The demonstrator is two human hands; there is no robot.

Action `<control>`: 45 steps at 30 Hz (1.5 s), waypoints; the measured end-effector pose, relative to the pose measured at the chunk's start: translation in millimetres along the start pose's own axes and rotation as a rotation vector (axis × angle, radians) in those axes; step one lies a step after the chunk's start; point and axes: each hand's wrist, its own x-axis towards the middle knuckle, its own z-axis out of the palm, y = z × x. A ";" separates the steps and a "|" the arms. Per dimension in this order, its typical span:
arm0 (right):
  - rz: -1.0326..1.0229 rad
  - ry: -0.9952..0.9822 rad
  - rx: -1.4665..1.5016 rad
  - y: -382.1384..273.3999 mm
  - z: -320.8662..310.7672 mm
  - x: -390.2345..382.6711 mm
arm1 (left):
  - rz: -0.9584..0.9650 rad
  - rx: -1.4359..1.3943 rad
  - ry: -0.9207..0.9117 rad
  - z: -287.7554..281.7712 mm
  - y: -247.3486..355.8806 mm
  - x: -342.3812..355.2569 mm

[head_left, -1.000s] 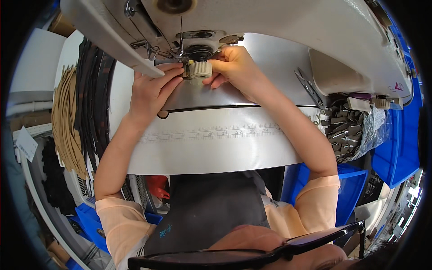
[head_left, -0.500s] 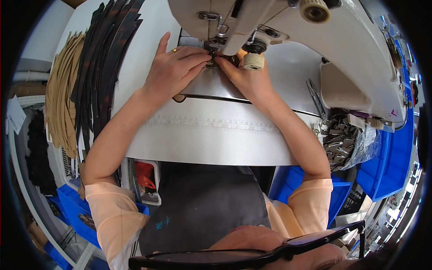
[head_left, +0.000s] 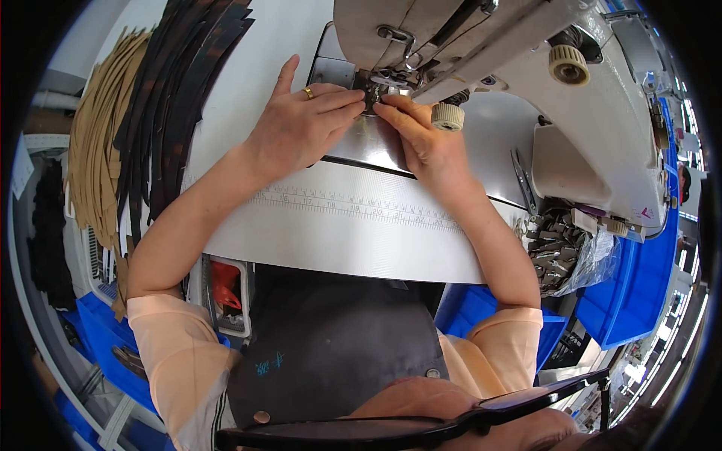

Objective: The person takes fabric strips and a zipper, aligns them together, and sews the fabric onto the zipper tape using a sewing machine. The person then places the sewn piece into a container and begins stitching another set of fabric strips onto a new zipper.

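A big off-white sewing machine (head_left: 602,98) is arching over the far right of the scene, above a white desk (head_left: 248,68) that is carrying a grey metal plate (head_left: 481,143) and a pale strip marked like a ruler (head_left: 353,203) along its near edge. On the far left of the desk, long dark straps (head_left: 177,83) are lying in a fanned pile, with tan straps (head_left: 94,143) just beside them further left. Blue bins (head_left: 639,278) are standing to the right, below desk level, and a clear bag of small grey metal parts (head_left: 564,248) is sitting near them at the desk's right end. Dark snips (head_left: 523,180) are lying on the plate to the right of the forearm. The left hand (head_left: 301,128), wearing a gold ring (head_left: 308,93), is lying flat on the plate with its fingers close together and its fingertips pressing a small dark piece (head_left: 372,94) under the machine's needle area. The right hand (head_left: 421,139) is coming in from the right, its fingers together and its fingertips pinching the same piece, touching the left hand's fingertips. A ribbed cream knob (head_left: 447,116) is sitting just right of the right hand's knuckles. The piece itself is mostly hidden by the fingers and the machine's foot, so its shape cannot be told.
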 end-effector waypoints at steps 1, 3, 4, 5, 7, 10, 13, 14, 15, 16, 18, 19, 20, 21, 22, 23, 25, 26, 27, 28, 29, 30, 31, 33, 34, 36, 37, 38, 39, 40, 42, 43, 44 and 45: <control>-0.056 -0.019 -0.130 -1.0 1.1 -0.3 | 0.002 -0.008 -0.007 -0.8 0.5 -0.2; -0.063 -0.031 -0.175 -1.9 2.3 0.1 | -0.004 0.009 -0.009 -1.0 0.0 -0.2; -0.054 -0.025 -0.195 -3.8 2.0 1.9 | -0.008 0.025 -0.012 -1.0 -0.4 -0.1; -0.044 -0.020 -0.214 -4.9 1.6 2.7 | -0.010 0.027 -0.013 -1.1 -1.7 1.3; -0.028 -0.028 -0.214 -1.5 3.6 2.4 | -0.040 -0.011 0.006 -0.1 -6.0 5.0; -0.014 -0.037 -0.214 0.7 4.0 1.4 | -0.035 -0.010 0.007 1.2 -6.6 6.8; -0.020 -0.023 -0.221 2.9 6.1 1.4 | -0.040 -0.007 0.002 3.3 -7.2 5.8; -0.025 -0.009 -0.227 3.6 6.9 1.7 | -0.038 -0.007 0.004 3.4 -7.7 6.7; -0.022 -0.008 -0.228 2.4 6.3 2.4 | -0.040 0.000 -0.005 3.0 -7.9 7.0; -0.015 -0.004 -0.223 0.8 5.0 3.8 | -0.042 0.006 -0.014 3.0 -8.1 7.2; -0.004 0.002 -0.222 -0.3 4.4 4.0 | -0.040 0.034 -0.019 3.3 -8.7 7.4; -0.015 -0.001 -0.214 0.5 5.0 4.1 | -0.042 0.064 -0.023 3.2 -8.6 7.6; -0.025 -0.003 -0.207 0.5 5.2 3.6 | -0.038 0.061 -0.023 3.3 -8.4 7.1; -0.024 0.001 -0.210 0.5 4.9 4.0 | -0.038 0.053 -0.033 3.8 -9.4 6.9; -0.018 -0.005 -0.207 0.3 4.5 4.3 | -0.037 0.046 -0.044 4.2 -10.3 6.8; -0.012 -0.009 -0.204 0.4 4.1 4.5 | -0.031 0.046 -0.043 4.0 -10.9 7.1; 0.001 -0.017 -0.213 2.6 6.3 1.6 | -0.041 0.035 -0.057 4.6 -11.7 6.6; 0.007 -0.030 -0.219 4.0 7.1 0.8 | -0.029 0.033 -0.060 5.3 -12.1 6.5; 0.017 -0.019 -0.222 4.5 7.6 1.1 | -0.046 0.023 -0.072 5.3 -12.7 6.5; 0.004 0.003 -0.219 5.1 8.3 1.8 | -0.061 0.013 -0.085 5.1 -13.2 6.6; -0.009 0.025 -0.217 4.7 8.6 1.8 | -0.045 0.012 -0.090 4.8 -13.7 6.8; 0.005 0.038 -0.227 2.6 6.9 1.3 | -0.066 -0.004 -0.090 5.0 -13.4 6.5; 0.015 0.047 -0.229 2.8 7.2 0.6 | -0.086 -0.020 -0.090 4.4 -13.2 6.7; 0.057 0.031 -0.121 5.0 7.1 -0.7 | -0.082 -0.005 -0.106 0.9 -12.3 7.8; 0.066 0.040 -0.121 4.5 4.7 -2.3 | -0.093 0.011 -0.117 -0.9 -12.3 8.4; 0.169 0.042 0.041 1.3 -0.7 -5.9 | -0.084 0.008 -0.160 -2.9 -15.3 7.6; 0.178 0.053 0.041 0.7 -1.1 -8.4 | -0.088 0.006 -0.198 -4.2 -15.3 8.8; 0.156 0.073 0.051 0.4 -0.6 -11.2 | -0.149 0.013 -0.269 -7.3 -13.5 10.3; 0.133 0.093 0.059 -0.8 -0.1 -12.3 | -0.137 0.015 -0.274 -14.3 -19.8 14.6; 0.145 0.104 0.051 0.2 -1.3 -13.8 | -0.262 -0.244 -0.361 -22.0 -30.2 22.2; 0.146 0.107 0.062 4.1 -2.1 -17.3 | -0.592 -0.648 -0.424 -36.3 -32.8 51.8; 0.148 0.111 0.064 3.8 -2.3 -17.0 | -0.601 -0.488 -0.364 -32.4 -42.7 61.2; 0.137 0.098 0.058 4.2 -2.9 -16.0 | -0.617 -0.330 -0.304 -27.0 -53.1 72.3; 0.118 0.083 0.057 3.2 -3.0 -13.9 | -0.602 -0.147 -0.234 -13.8 -67.0 82.4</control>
